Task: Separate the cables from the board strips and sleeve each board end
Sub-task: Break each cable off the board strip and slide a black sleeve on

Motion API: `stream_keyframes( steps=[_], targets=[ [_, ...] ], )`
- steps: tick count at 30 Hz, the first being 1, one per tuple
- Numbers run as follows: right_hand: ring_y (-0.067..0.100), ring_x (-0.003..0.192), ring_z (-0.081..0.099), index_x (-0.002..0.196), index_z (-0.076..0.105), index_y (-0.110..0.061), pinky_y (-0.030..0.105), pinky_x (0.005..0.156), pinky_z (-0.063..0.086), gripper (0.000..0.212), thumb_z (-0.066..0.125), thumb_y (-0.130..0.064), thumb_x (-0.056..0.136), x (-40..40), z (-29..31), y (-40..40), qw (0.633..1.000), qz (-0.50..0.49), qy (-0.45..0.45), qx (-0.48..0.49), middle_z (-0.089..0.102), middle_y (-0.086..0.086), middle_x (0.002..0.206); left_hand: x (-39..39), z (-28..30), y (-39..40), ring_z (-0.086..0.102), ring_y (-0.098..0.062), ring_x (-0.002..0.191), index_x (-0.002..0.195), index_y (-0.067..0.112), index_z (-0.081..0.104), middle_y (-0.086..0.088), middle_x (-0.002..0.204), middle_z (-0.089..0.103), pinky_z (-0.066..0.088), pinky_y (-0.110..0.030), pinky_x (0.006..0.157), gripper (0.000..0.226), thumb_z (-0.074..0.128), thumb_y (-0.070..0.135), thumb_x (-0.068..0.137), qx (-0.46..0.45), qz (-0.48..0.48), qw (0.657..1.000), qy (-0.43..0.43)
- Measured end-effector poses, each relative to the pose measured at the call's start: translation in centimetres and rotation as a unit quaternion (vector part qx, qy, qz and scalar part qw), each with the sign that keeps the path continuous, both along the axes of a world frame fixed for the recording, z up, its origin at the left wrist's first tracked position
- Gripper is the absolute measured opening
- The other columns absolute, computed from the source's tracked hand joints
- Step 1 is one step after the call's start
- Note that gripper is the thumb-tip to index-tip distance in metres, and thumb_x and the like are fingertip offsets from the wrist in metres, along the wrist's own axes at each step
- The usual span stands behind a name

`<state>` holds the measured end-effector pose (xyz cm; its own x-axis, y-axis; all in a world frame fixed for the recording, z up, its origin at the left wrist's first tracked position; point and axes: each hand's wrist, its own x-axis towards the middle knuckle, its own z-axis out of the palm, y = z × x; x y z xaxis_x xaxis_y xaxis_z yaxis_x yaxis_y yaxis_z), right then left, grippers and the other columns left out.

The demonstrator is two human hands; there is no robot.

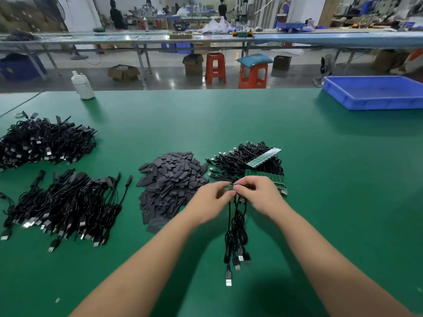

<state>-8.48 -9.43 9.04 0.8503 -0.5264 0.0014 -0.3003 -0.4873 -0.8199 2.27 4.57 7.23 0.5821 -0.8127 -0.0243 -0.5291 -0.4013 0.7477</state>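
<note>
Green table (297, 202), seemingly empty blue tray (375, 100).

Three cable heaps (45, 143), one sleeve pile (170, 181), two board strips (263, 157), one blue tray (375, 92), two stools (215, 67)

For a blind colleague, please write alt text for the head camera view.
Both hands, left hand and right hand, pinch a green board strip with black cables hanging toward the person. Dark sleeves lie piled on the left.
</note>
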Motion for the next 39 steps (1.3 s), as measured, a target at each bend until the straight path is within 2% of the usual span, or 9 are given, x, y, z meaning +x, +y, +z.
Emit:
stream_keyframes(
  steps=[5,15,19,23,27,29,33,36,39],
  targets=[
    [0.004,0.076,0.061,0.087,0.072,-0.031,0.019,0.066,0.043,0.005,0.07,-0.027,0.091,-0.4,0.3,0.0,0.999,-0.024,0.004,-0.025,0.069,-0.016,0.08,-1.3,0.2,-1.0,0.068,-0.031,0.072,0.085,0.016,0.066,0.006,0.069,0.073,0.057,-0.049,0.07,0.025,0.053,0.032,0.098,-0.027,0.019,0.999,0.042],
    [0.0,0.062,0.053,0.094,0.078,-0.023,0.02,0.059,0.038,0.011,0.069,-0.027,0.091,-0.3,0.5,0.3,0.996,-0.052,0.016,-0.069,0.067,-0.013,0.075,-2.5,0.1,-1.4,0.042,-0.003,0.038,0.063,0.018,0.052,0.024,0.05,0.058,0.026,-0.016,0.04,0.035,0.056,0.029,0.096,-0.029,0.086,0.996,-0.018],
    [-0.001,0.063,0.054,0.094,0.079,-0.022,0.022,0.063,0.04,0.012,0.068,-0.026,0.091,-0.3,0.4,0.5,0.995,-0.064,0.015,-0.075,0.07,-0.011,0.078,-3.1,0.1,-1.7,0.046,0.004,0.039,0.06,0.022,0.051,0.013,0.05,0.059,0.031,-0.013,0.042,0.037,0.057,0.027,0.096,-0.043,0.114,0.992,-0.024],
    [0.011,0.077,0.064,0.093,0.08,-0.021,0.026,0.074,0.049,0.012,0.068,-0.025,0.091,-0.2,0.0,0.9,0.992,-0.093,0.005,-0.086,0.074,-0.008,0.083,-3.5,-0.1,-1.9,0.046,-0.006,0.047,0.062,0.021,0.054,0.002,0.06,0.064,0.029,-0.021,0.047,0.035,0.056,0.03,0.096,-0.034,0.131,0.989,-0.062],
    [0.003,0.069,0.058,0.088,0.078,-0.024,0.025,0.065,0.041,0.011,0.067,-0.024,0.092,-0.4,-0.5,0.2,0.991,-0.086,-0.019,-0.096,0.069,-0.013,0.075,-3.0,-0.1,-1.4,0.063,0.003,0.061,0.067,0.021,0.059,0.006,0.062,0.066,0.043,-0.022,0.056,0.031,0.057,0.029,0.097,-0.078,0.143,0.987,-0.004],
    [0.003,0.07,0.057,0.088,0.077,-0.026,0.024,0.061,0.039,0.012,0.066,-0.026,0.093,-0.7,-0.8,-1.1,0.989,-0.095,-0.016,-0.115,0.065,-0.015,0.075,-2.2,0.0,-0.7,0.057,-0.001,0.058,0.067,0.021,0.058,0.009,0.062,0.063,0.042,-0.021,0.057,0.031,0.059,0.033,0.096,-0.095,0.165,0.982,-0.021],
    [0.016,0.086,0.052,0.101,0.076,-0.027,0.027,0.072,0.041,0.014,0.063,-0.029,0.096,-1.1,-1.9,-4.4,0.983,-0.115,0.04,-0.14,0.059,0.002,0.1,-1.0,0.9,1.0,0.047,0.001,0.066,0.063,0.03,0.057,0.007,0.072,0.049,0.033,-0.01,0.06,0.032,0.064,0.036,0.093,-0.125,0.177,0.975,-0.037],
    [0.006,0.07,0.05,0.119,0.068,-0.026,0.022,0.066,0.039,0.023,0.06,-0.023,0.098,-1.0,-3.0,-5.6,0.986,-0.118,0.073,-0.093,0.057,0.006,0.115,-0.4,2.0,1.8,0.044,-0.012,0.063,0.061,0.014,0.052,-0.003,0.067,0.049,0.035,-0.027,0.061,0.04,0.064,0.037,0.092,-0.137,0.172,0.974,-0.052],
    [0.008,0.097,0.059,0.148,0.042,-0.026,0.026,0.082,0.047,0.054,0.059,-0.016,0.098,-0.9,-3.4,-5.0,0.994,-0.098,0.055,-0.016,0.044,0.002,0.141,-0.6,3.2,2.1,0.043,-0.012,0.057,0.071,0.01,0.061,0.003,0.059,0.056,0.038,-0.031,0.056,0.031,0.065,0.033,0.092,-0.155,0.147,0.977,0.006]
  ],
)
